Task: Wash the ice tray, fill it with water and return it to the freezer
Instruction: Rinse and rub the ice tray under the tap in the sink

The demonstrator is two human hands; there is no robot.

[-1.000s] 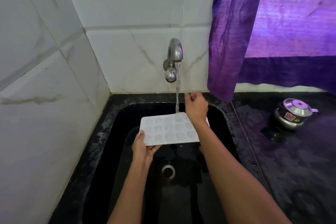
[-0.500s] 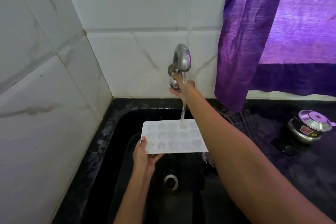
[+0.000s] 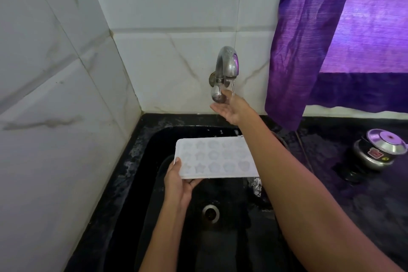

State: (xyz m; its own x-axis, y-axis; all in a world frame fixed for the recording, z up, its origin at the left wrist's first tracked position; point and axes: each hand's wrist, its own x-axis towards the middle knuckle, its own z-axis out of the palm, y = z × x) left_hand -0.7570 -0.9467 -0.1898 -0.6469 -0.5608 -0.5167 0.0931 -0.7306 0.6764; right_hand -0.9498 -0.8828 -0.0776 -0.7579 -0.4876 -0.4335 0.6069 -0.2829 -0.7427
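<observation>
A white ice tray point(image 3: 212, 158) with star- and flower-shaped cells is held level over the black sink point(image 3: 141, 183). My left hand point(image 3: 180, 182) grips its near left corner. My right hand point(image 3: 231, 108) is raised at the chrome tap point(image 3: 227, 66), thumb against the round tap knob point(image 3: 217, 96), fingers spread beneath the spout. A short bit of water shows at the spout and lands on my right hand. Water splashes off the tray's right end into the sink.
White marble tiles wall in the left and back. A purple curtain point(image 3: 309, 35) hangs at the right, close to the tap. A small steel lidded pot point(image 3: 379, 148) stands on the dark counter at right. The drain point(image 3: 210, 213) lies below the tray.
My right hand left the tray's far edge and rose to the tap knob. The stream that fell onto the tray has shrunk to a short flow at the spout. The left hand still holds the tray.
</observation>
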